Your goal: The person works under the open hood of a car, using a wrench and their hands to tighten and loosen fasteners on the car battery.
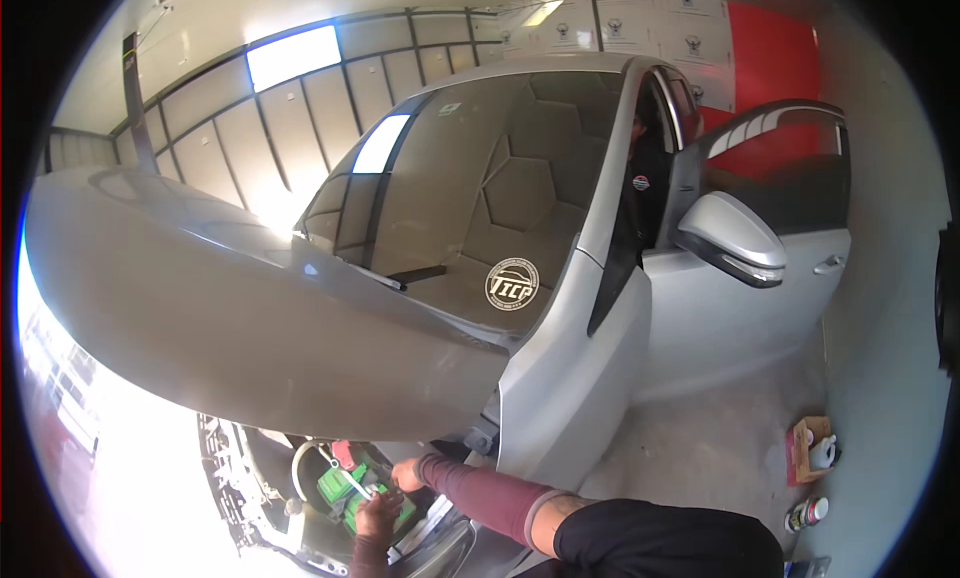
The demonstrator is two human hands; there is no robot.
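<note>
Under the raised grey hood (270, 328), both my hands are low in the engine bay, over a green car battery (340, 485). My left hand (374, 518) is closed around one end of a slim silver wrench-like tool (352, 481), which slants up and left across the battery. Just to its right, my right hand (407, 474) reaches in at the battery's edge with its fingers curled. What they grip, if anything, is too small to make out. A red cover (342, 453) sits at the far side of the battery, beside a pale curved hose (299, 468).
The silver car's front door (745, 318) stands open on the right, its side mirror (733, 236) jutting out. A person in dark clothing (645, 203) is at the door opening. By the right wall are a cardboard box (800, 463) with bottles and a round container (806, 515).
</note>
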